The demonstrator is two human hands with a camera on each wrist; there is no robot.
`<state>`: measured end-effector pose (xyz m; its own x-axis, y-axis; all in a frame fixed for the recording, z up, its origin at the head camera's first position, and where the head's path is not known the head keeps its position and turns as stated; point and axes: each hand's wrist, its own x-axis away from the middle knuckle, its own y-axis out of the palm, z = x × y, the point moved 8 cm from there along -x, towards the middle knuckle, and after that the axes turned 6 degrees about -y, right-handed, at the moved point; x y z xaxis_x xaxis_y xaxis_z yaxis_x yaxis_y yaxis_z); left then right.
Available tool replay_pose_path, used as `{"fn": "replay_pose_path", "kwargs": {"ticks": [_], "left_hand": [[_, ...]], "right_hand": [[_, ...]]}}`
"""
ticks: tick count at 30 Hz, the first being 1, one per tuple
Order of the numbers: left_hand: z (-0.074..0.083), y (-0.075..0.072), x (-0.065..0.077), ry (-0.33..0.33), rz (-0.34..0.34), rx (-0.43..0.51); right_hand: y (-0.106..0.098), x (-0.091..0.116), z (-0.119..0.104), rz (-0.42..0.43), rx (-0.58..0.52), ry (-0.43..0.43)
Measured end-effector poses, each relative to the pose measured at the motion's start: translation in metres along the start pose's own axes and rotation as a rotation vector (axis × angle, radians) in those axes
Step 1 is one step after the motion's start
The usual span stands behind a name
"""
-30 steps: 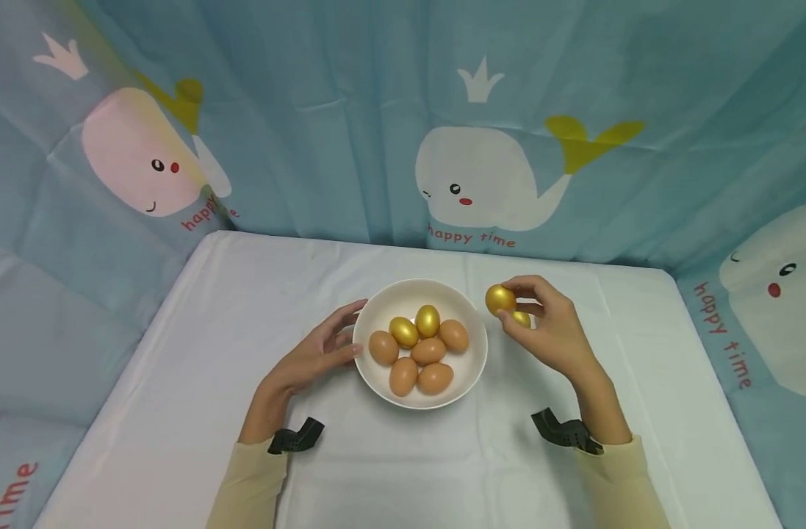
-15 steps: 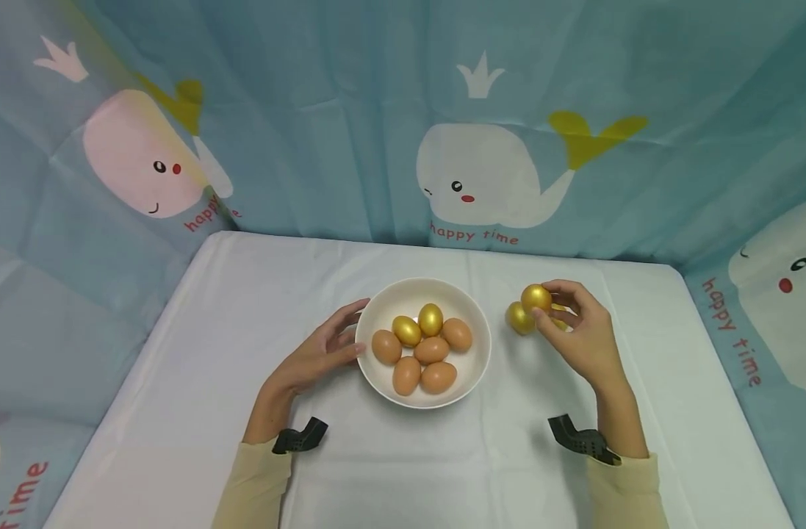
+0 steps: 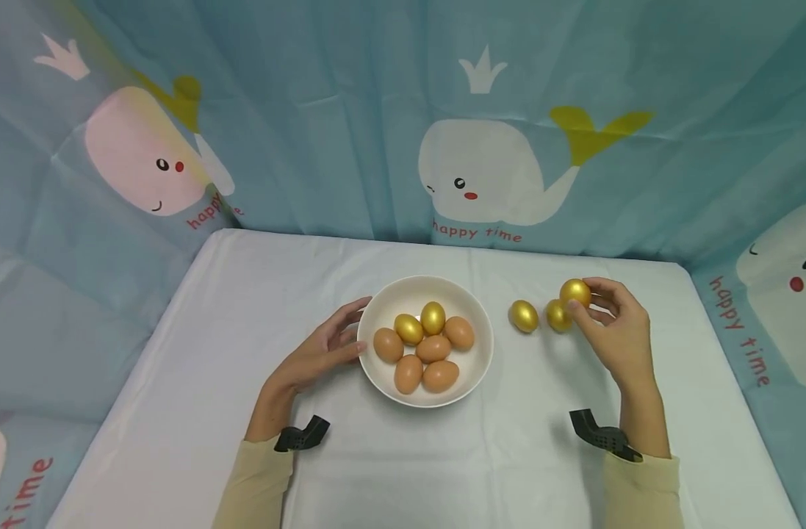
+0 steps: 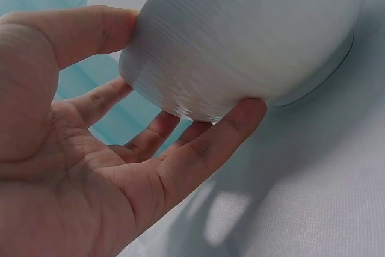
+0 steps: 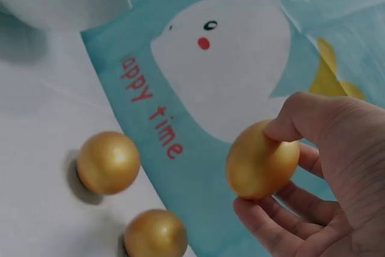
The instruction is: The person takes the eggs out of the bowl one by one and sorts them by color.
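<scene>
A white bowl [image 3: 369, 382] stands on the table with several brown eggs [image 3: 440, 376] and two golden eggs [image 3: 409, 330] inside. My left hand [image 3: 319, 353] holds the bowl's left side, thumb at the rim and fingertips against the outer wall, as the left wrist view shows. My right hand [image 3: 617, 330] pinches another golden egg [image 5: 258, 161] between thumb and fingers, raised off the table to the right of the bowl. Below and left of it, two golden eggs lie on the cloth: one nearer the bowl [image 3: 524, 316], the other partly behind the held golden egg [image 3: 575, 292].
A white cloth covers the table [image 3: 403, 470]. Behind its far edge hangs a blue curtain [image 3: 350, 162] printed with whales, which also runs down both sides. Each wrist wears a black mount [image 3: 301, 433].
My right hand has moved to the right with the golden egg, passing the two golden eggs on the table, which now show more fully. My left hand stays at the bowl.
</scene>
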<state>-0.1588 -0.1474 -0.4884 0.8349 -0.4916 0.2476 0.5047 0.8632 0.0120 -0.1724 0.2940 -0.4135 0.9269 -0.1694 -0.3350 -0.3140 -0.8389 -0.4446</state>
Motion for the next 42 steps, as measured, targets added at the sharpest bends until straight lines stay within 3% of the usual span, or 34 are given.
{"fn": "replay_pose_path", "kwargs": {"ticks": [13,19,33,42], "left_hand": [[-0.002,-0.001,-0.003,0.006,-0.004,0.003],[0.001,-0.001,-0.003,0.000,0.001,-0.025],[-0.001,0.000,-0.001,-0.014,0.013,0.000],[-0.001,0.000,-0.002,-0.011,0.005,0.010]], "right_hand": [[-0.010,0.002,0.027,0.017,0.149,0.151],[-0.011,0.004,0.051,-0.004,0.207,0.218],[-0.002,0.006,0.066,-0.114,0.250,0.227],[0.000,0.008,0.072,-0.137,0.261,0.225]]}}
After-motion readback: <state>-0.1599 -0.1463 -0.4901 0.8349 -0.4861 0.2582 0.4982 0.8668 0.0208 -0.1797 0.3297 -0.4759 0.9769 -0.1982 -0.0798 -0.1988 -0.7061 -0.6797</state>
